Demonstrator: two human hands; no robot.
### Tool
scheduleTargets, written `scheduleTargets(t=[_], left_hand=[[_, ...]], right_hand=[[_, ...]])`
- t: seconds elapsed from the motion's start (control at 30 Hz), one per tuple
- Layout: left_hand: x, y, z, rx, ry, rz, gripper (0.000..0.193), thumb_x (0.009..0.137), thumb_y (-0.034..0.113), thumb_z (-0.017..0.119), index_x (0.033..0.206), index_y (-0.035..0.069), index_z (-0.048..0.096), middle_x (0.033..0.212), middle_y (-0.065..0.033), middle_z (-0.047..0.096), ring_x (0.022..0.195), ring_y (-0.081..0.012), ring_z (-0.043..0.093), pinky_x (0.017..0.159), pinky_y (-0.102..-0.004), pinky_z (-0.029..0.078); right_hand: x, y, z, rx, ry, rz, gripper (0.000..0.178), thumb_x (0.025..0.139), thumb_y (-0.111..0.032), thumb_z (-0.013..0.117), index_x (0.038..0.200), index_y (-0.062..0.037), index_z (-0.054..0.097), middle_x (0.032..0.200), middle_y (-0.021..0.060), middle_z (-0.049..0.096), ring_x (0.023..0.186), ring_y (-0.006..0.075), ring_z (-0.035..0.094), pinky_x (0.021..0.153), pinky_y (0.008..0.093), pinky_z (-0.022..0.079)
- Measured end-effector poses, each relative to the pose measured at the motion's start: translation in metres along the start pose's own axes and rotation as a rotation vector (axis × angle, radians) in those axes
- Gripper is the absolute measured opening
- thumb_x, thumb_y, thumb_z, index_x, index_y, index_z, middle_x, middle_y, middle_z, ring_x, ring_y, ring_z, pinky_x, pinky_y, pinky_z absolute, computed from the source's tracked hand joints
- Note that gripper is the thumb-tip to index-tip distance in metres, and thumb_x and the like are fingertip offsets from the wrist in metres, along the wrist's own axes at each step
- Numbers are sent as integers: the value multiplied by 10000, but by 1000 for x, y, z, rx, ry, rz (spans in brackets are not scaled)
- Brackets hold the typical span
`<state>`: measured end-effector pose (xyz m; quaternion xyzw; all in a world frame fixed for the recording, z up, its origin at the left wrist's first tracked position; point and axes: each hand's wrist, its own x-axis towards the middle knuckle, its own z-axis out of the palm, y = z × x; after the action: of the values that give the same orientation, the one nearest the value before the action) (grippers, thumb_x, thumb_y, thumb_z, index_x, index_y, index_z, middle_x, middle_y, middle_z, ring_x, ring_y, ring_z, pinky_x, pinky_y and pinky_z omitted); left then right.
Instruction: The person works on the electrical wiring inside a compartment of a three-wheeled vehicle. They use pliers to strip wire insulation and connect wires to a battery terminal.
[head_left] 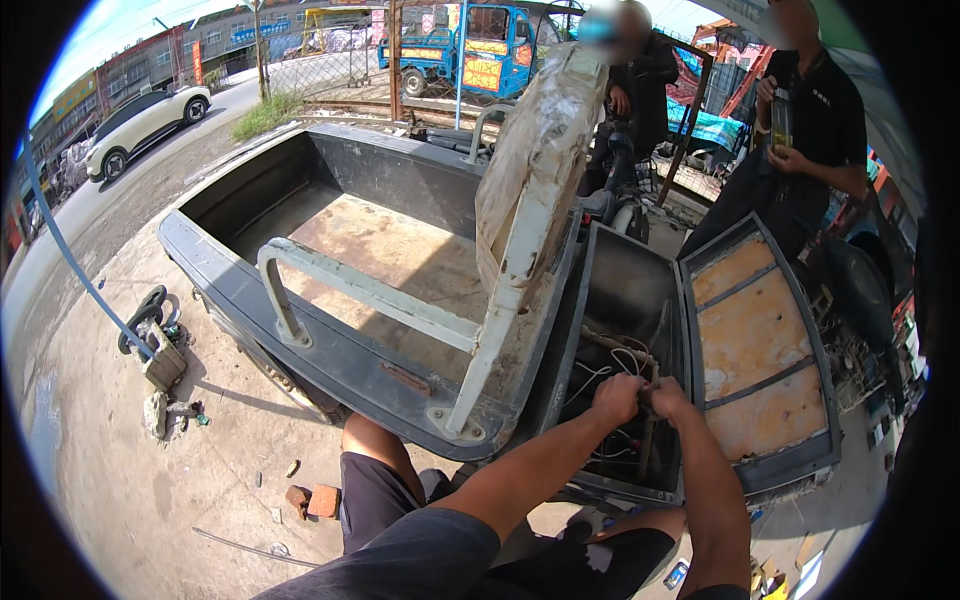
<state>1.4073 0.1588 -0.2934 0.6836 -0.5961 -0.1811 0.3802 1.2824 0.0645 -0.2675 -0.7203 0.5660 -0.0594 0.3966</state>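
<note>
Both my arms reach into an open dark metal compartment (625, 265) behind the cargo bed of a small vehicle. My left hand (616, 397) is closed, its fingers curled near loose white wires (592, 372). Right beside it, nearly touching, my right hand (666, 397) is closed too. Whatever the fingers pinch is too small and hidden to make out. More dark and red wiring (622, 440) lies below the hands inside the compartment. Its lid (755, 340), with a worn tan inner face and dark crossbars, is swung open to the right.
The dark cargo bed (340, 215) has pale metal rails (375, 300) and a plastic-wrapped upright (535, 170). Two people (815, 120) stand beyond the vehicle, one holding a bottle. Bricks (323, 501) lie on the ground at left. A blue three-wheeled truck (490, 50) and a white car (145, 125) are behind.
</note>
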Motion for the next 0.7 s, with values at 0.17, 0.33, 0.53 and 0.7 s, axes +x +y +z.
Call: scheduleTargets(t=[0.17,0.33,0.53,0.7], left_hand=[[3,-8,7,168,-20,48,87,748,44,650,832,42,676,968,-189,620,953,-390,611,788,-492,521],[7,-12,10,66,15,-65,78,716,67,676,784,36,698,918,-206,656,869,-401,642,746,-481,539],[19,-27,31,-99,114,-177,95,669,85,673,717,13,710,759,-228,657,766,-387,659,707,-459,545],[22,-35,31,-183,112,-157,108,664,117,691,706,25,729,707,-226,653,722,-378,665,688,-438,544]], right_hand=[[-19,-15,-1,-142,138,-84,191,825,-115,675,792,73,661,752,173,660,672,330,673,520,397,526],[-17,-14,0,-70,-112,172,172,775,-96,737,853,39,663,758,145,669,660,264,675,518,389,537],[-29,-21,-1,-36,-184,118,186,733,-101,772,826,18,664,706,109,656,578,210,646,489,336,517],[-27,-20,-5,-119,-176,83,204,722,-144,790,832,4,702,701,79,671,592,183,648,543,330,545]])
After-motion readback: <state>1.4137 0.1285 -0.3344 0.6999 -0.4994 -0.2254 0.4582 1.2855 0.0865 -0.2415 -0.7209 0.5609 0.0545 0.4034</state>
